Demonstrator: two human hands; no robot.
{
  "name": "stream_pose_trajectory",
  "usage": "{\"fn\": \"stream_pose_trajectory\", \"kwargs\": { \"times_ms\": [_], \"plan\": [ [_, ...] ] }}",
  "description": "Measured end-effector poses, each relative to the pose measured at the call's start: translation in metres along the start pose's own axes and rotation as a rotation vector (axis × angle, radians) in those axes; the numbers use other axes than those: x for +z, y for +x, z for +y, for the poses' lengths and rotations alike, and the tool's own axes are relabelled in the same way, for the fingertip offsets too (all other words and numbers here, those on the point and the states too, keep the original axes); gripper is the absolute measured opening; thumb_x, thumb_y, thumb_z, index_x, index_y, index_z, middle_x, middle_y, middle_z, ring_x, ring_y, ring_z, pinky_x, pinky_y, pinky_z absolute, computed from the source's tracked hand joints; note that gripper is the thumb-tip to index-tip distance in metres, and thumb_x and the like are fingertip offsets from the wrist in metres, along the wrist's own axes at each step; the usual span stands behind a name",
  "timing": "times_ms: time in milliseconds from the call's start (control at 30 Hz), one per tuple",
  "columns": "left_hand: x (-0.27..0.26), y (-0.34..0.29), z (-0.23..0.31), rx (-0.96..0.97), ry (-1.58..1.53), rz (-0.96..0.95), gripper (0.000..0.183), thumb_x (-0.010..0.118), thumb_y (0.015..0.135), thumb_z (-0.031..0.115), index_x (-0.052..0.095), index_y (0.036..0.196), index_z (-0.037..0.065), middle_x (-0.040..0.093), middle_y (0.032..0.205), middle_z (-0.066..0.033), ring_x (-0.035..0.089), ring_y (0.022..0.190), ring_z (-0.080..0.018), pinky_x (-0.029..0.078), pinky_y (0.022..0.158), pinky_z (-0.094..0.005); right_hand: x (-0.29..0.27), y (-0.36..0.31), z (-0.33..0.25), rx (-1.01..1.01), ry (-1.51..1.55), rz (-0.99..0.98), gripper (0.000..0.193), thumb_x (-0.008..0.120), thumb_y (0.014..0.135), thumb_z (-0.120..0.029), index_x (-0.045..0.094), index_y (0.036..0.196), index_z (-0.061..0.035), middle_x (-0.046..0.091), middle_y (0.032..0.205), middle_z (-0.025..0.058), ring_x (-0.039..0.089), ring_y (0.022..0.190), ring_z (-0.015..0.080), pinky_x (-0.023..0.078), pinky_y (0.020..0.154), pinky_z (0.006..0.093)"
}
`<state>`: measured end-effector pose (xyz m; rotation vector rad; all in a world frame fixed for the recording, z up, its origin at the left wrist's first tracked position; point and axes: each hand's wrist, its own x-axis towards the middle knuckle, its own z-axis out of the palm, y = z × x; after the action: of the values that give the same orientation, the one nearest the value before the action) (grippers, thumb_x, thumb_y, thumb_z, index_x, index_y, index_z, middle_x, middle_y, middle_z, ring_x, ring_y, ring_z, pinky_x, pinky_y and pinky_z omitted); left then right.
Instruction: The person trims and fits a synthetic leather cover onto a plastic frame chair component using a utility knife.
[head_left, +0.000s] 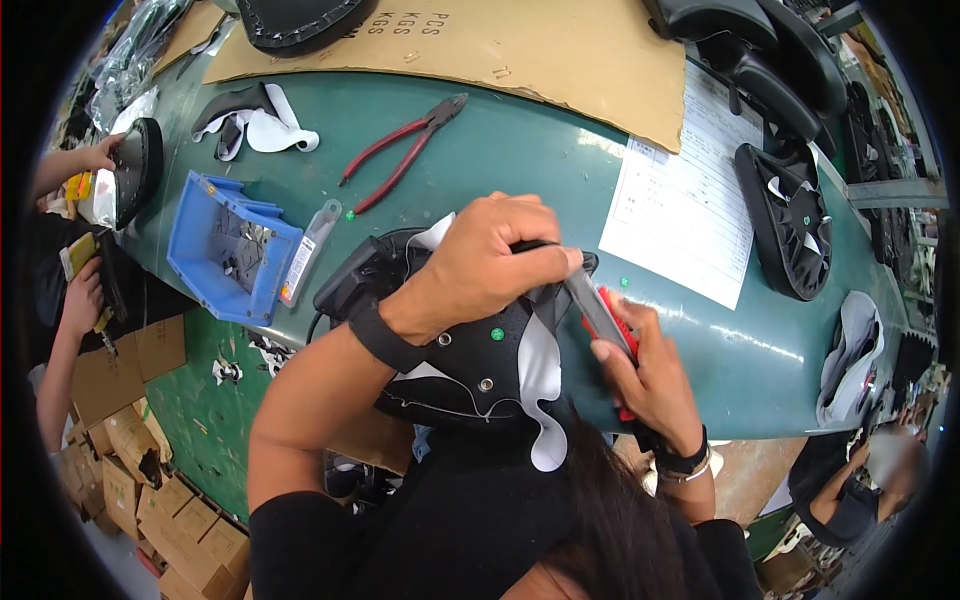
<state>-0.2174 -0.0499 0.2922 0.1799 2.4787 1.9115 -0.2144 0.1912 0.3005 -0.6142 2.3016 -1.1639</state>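
Knife (600, 312) against saddle (470, 370), both hands.

The person wears a black short-sleeved top, a broad black band on the left wrist (388, 335) and, on the right wrist (683, 462), a black band (with a thin bangle beside it).

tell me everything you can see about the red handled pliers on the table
The pliers lie flat on the green table, untouched by either hand. Two long, thin red handles are spread apart toward the lower left; the dark metal jaws point to the upper right, close to the edge of the cardboard sheet. Whether the jaws are shut cannot be told.
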Motion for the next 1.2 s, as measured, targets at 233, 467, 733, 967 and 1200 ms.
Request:
{"fn": "stream_pose_trajectory", "kwargs": {
  "times_ms": [233, 467, 733, 967, 1200],
  "plan": [
    [-0.018, 0.002, -0.001, -0.066, -0.579, 0.081, 0.030, 0.059, 0.090, 0.017, 0.048, 0.065, 0.004, 0.046, 0.070, -0.0009, 0.043, 0.070, -0.0144, 0.037, 0.067, -0.0302, 0.006, -0.010, -0.003, -0.013, 0.112, -0.282, 0.044, 0.061, 0.093, -0.022, 0.046, 0.131, -0.0048, 0.065, 0.110, 0.0193, 0.062, 0.079, 0.0432, 0.049, 0.068, 0.0466],
    [-0.037, -0.008, 0.030, -0.173, -0.864, 0.076, 0.024, 0.056, 0.097, 0.029, 0.059, 0.090, 0.006, 0.055, 0.075, -0.0047, 0.061, 0.090, -0.0226, 0.052, 0.075, -0.0370, -0.034, -0.024, 0.000, -0.085, -0.306, -0.490, 0.041, 0.062, 0.092, -0.028, 0.051, 0.130, -0.0188, 0.068, 0.079, 0.0098, 0.063, 0.063, 0.0351, 0.046, 0.056, 0.0444],
    [0.000, -0.055, 0.013, 0.297, 0.746, -0.272, 0.028, 0.072, 0.079, 0.032, 0.058, 0.068, 0.010, 0.051, 0.063, -0.0031, 0.047, 0.061, -0.0220, 0.035, 0.067, -0.0341, -0.038, -0.005, -0.028, -0.185, -0.624, -0.404, 0.040, 0.069, 0.086, -0.024, 0.060, 0.124, -0.0141, 0.070, 0.085, 0.0068, 0.063, 0.062, 0.0297, 0.044, 0.052, 0.0372],
    [-0.013, -0.037, 0.006, -0.120, -0.252, -0.096, 0.027, 0.068, 0.072, 0.008, 0.047, 0.057, 0.006, 0.041, 0.062, -0.0014, 0.038, 0.062, -0.0132, 0.031, 0.069, -0.0306, 0.002, -0.064, -0.010, -0.188, -0.515, -0.037, 0.053, 0.070, 0.084, -0.018, 0.051, 0.133, -0.0096, 0.062, 0.069, 0.0108, 0.060, 0.060, 0.0336, 0.044, 0.054, 0.0429],
    [-0.054, -0.047, -0.005, 0.152, 0.396, 0.259, 0.032, 0.070, 0.082, 0.021, 0.052, 0.067, 0.000, 0.059, 0.094, -0.0097, 0.059, 0.081, -0.0239, 0.045, 0.076, -0.0320, 0.011, -0.064, -0.019, -0.127, -0.573, 0.065, 0.048, 0.069, 0.085, -0.020, 0.055, 0.130, -0.0139, 0.063, 0.071, 0.0113, 0.061, 0.060, 0.0340, 0.045, 0.056, 0.0427]
  ]
}}
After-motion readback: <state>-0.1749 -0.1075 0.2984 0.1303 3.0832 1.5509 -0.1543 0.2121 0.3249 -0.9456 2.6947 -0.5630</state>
